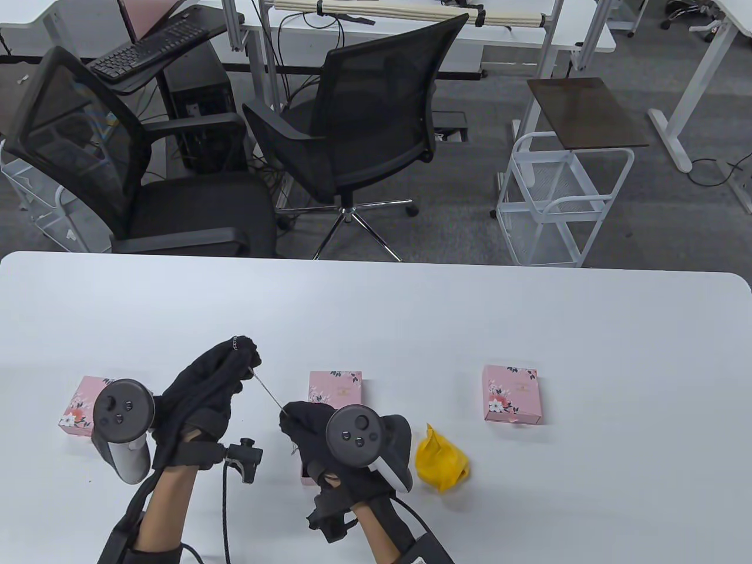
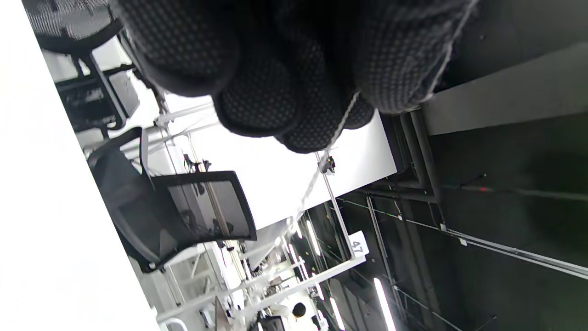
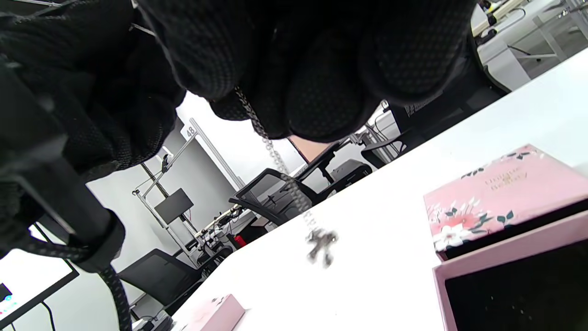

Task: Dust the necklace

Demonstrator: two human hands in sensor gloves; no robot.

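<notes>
White table (image 1: 529, 317) spans the near half; office chairs (image 1: 364, 111) at 12, wire cart (image 1: 564, 200) at 1. Three pink boxes (image 1: 510, 392) in a row, yellow cloth (image 1: 440, 461) at 5 of centre. Necklace (image 1: 267, 395) is off the table, stretched between both hands: left hand (image 1: 205, 393) pinches one end, right hand (image 1: 314, 429) the other, pendant dangling. Looks like pre-dusting hold. Next: free one hand, grab the cloth, wipe along the chain.

Necklace: fine silver chain, held above the table.
The necklace (image 1: 267, 395) is stretched taut and slanted between two gloved hands; a small pendant (image 3: 321, 243) dangles from its free end, blurred.
</notes>
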